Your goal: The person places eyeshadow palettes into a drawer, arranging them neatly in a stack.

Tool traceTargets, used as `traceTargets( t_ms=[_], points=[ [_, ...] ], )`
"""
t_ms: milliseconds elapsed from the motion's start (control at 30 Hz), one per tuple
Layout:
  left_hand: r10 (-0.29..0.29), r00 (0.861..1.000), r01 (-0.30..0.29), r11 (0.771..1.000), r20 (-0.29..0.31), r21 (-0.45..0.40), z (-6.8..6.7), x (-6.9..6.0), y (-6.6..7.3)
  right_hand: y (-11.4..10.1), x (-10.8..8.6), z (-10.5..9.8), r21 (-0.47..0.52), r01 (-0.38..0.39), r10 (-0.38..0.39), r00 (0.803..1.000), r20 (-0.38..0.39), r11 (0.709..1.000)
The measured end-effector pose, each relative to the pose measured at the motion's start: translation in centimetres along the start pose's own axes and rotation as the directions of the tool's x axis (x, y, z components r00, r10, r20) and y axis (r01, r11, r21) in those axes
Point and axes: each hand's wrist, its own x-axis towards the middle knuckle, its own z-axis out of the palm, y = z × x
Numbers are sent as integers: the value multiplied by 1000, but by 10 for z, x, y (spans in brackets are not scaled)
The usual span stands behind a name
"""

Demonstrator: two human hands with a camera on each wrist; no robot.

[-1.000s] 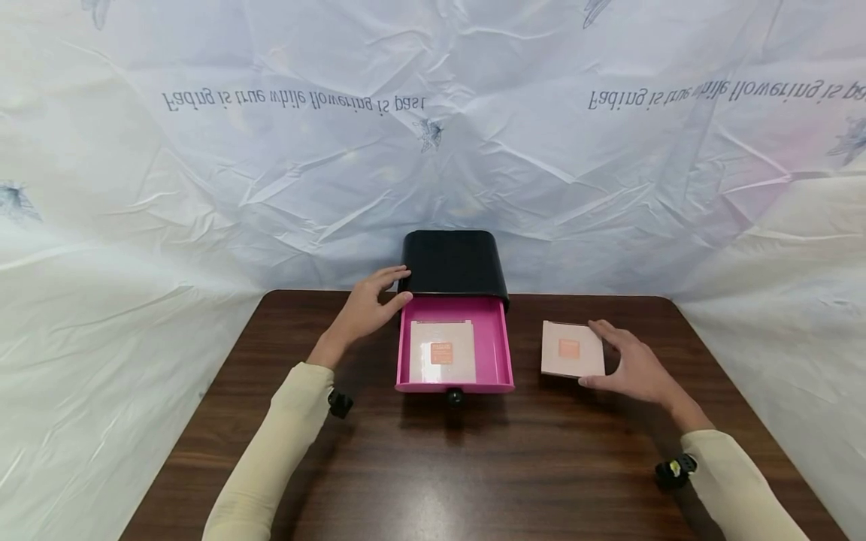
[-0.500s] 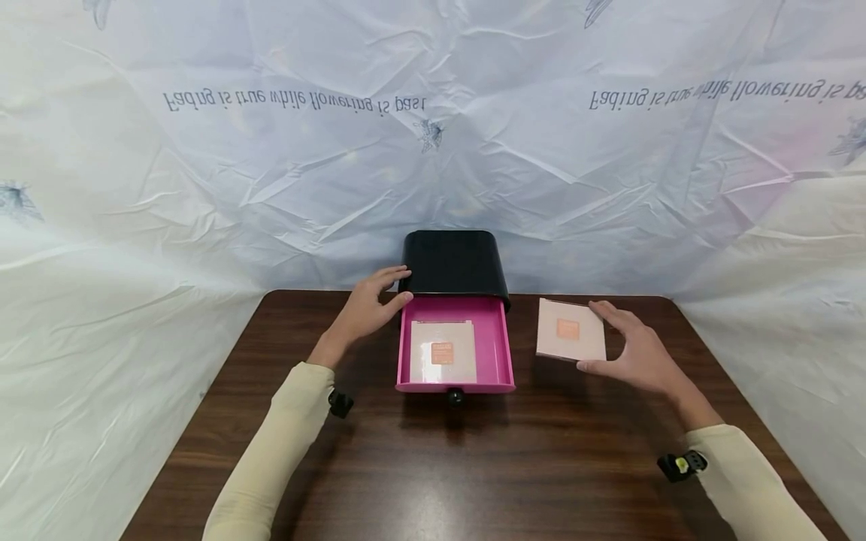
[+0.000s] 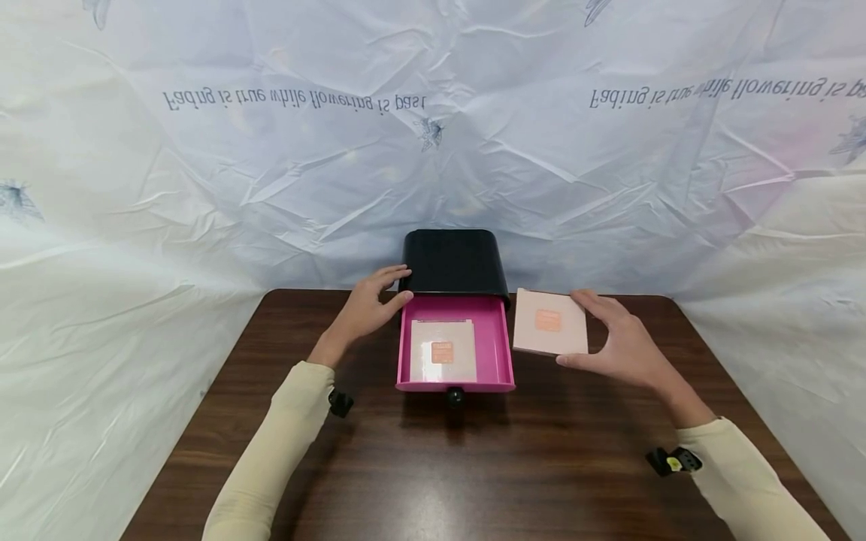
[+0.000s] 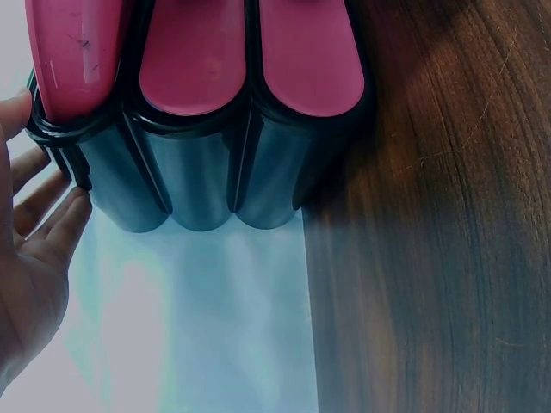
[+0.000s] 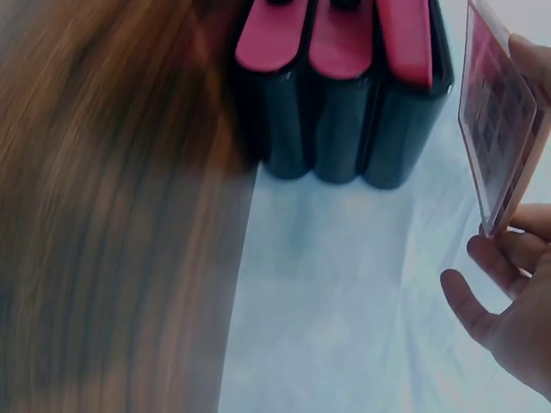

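A black drawer cabinet [image 3: 452, 261] stands at the table's back edge, its pink top drawer [image 3: 492, 342] pulled out. Inside lies a pale pink square makeup palette [image 3: 422, 361] with an orange label. My left hand [image 3: 364, 309] rests against the cabinet's left side, fingers fairly straight. My right hand [image 3: 625, 342] pinches a second, similar palette [image 3: 534, 338] between thumb and fingers at its right edge. That palette is held up just right of the drawer. The right wrist view shows the underside of the held palette [image 5: 495, 120], with small dark pans behind a clear cover.
Two more pink drawers, the middle drawer [image 4: 196, 64] and the bottom drawer [image 4: 312, 60], sit shut below the top one. A black knob [image 3: 455, 397] sticks out from the drawer front. Behind the brown wooden table [image 3: 379, 466] hangs a wrinkled white cloth [image 3: 338, 173].
My right hand has lifted the palette off the table and carried it left, close to the drawer's right side. My left hand and the cabinet stay where they were.
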Motion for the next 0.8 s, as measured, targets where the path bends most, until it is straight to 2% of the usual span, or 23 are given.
traceTargets(
  t_ms=[800],
  points=[
    [5,1000,-5,1000,-9,-5,1,-2,1,-85,31,47,89,71,-76,995,58,994]
  ],
)
